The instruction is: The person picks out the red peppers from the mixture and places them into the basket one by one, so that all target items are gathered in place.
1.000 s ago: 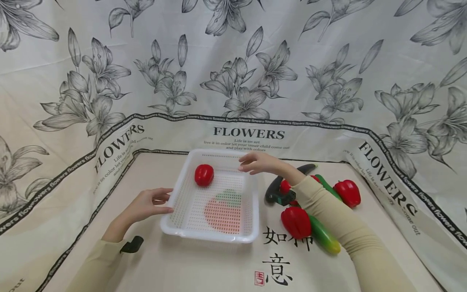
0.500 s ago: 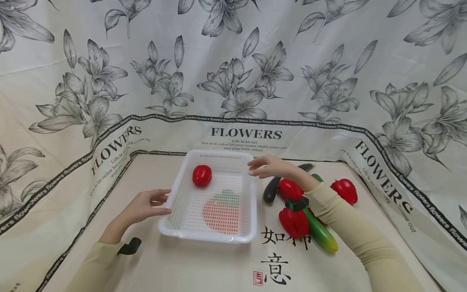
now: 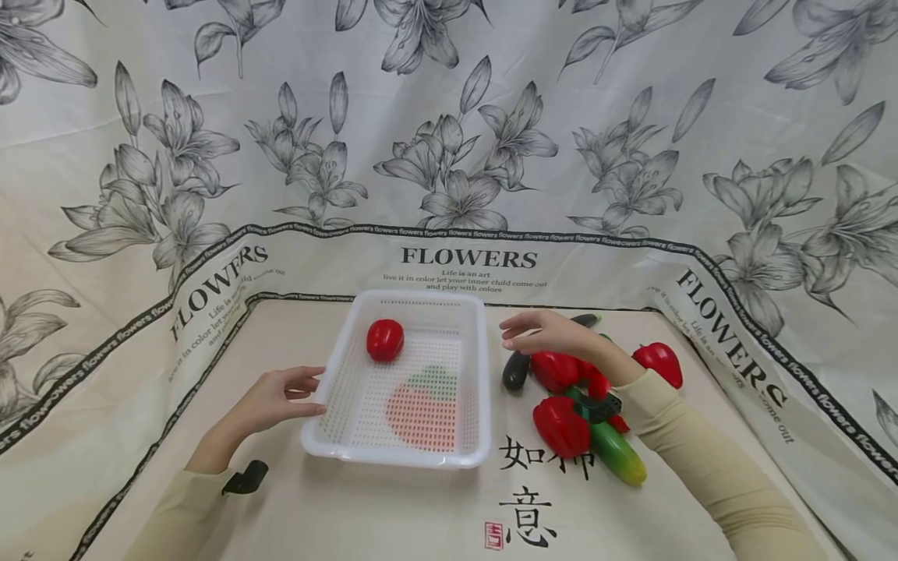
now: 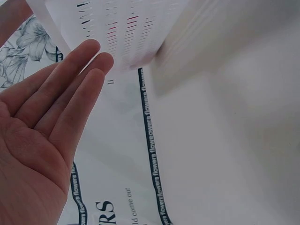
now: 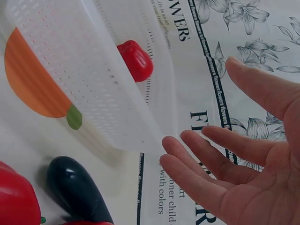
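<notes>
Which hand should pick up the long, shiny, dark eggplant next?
Probably the right hand: it is empty and near the eggplant, while the left hand is across the white, rectangular plastic basket.

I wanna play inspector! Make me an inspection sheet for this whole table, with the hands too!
Surface: pale table covering with black characters and a red seal.
Job's things: white plastic basket with one red bell pepper inside.
Clutter: several loose red bell peppers, a dark eggplant and a cucumber with a yellow end, all right of the basket.
Left hand: at the basket's left side; touching or not, cannot tell.
Right hand: apart from the basket's right side, holding nothing.
Cables: nothing seen.
Surroundings: white cloth with printed flowers, behind and on both sides.
</notes>
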A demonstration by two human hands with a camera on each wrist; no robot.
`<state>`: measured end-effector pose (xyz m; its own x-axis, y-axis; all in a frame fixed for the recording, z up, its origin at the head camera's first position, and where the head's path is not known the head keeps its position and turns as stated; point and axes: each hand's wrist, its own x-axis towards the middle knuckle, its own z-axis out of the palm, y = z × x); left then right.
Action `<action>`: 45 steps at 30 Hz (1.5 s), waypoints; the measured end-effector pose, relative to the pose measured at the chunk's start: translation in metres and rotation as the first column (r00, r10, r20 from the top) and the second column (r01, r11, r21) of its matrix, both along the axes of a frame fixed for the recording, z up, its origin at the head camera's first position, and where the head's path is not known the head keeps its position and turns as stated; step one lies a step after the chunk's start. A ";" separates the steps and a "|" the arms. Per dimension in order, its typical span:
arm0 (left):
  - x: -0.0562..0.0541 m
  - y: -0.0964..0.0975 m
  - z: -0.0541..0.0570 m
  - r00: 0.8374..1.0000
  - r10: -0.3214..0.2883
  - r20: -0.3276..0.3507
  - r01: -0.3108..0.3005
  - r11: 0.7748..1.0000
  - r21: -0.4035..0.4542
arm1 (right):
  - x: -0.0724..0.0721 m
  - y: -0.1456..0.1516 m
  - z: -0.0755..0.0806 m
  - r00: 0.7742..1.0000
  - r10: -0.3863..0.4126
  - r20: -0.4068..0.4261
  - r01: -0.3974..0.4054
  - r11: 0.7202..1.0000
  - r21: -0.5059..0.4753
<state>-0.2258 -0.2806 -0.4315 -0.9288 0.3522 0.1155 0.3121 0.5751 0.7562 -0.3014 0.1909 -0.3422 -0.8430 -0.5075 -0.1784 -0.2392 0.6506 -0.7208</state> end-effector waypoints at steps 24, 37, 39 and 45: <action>0.003 0.002 -0.001 1.000 0.031 0.002 -0.031 0.999 -0.033 | 0.029 0.065 -0.033 0.987 -0.157 0.046 0.157 0.988 0.004; 0.001 0.003 -0.002 1.000 0.028 0.002 -0.028 0.999 -0.024 | 0.044 0.091 -0.058 0.984 -0.174 0.036 0.175 0.984 -0.027; 0.001 0.003 -0.002 1.000 0.028 -0.001 -0.028 0.999 -0.027 | 0.045 0.093 -0.061 0.984 -0.176 0.037 0.178 0.984 -0.030; 0.001 0.002 -0.001 0.999 0.033 -0.002 -0.033 0.999 -0.035 | 0.050 0.096 -0.068 0.984 -0.170 0.048 0.173 0.983 -0.060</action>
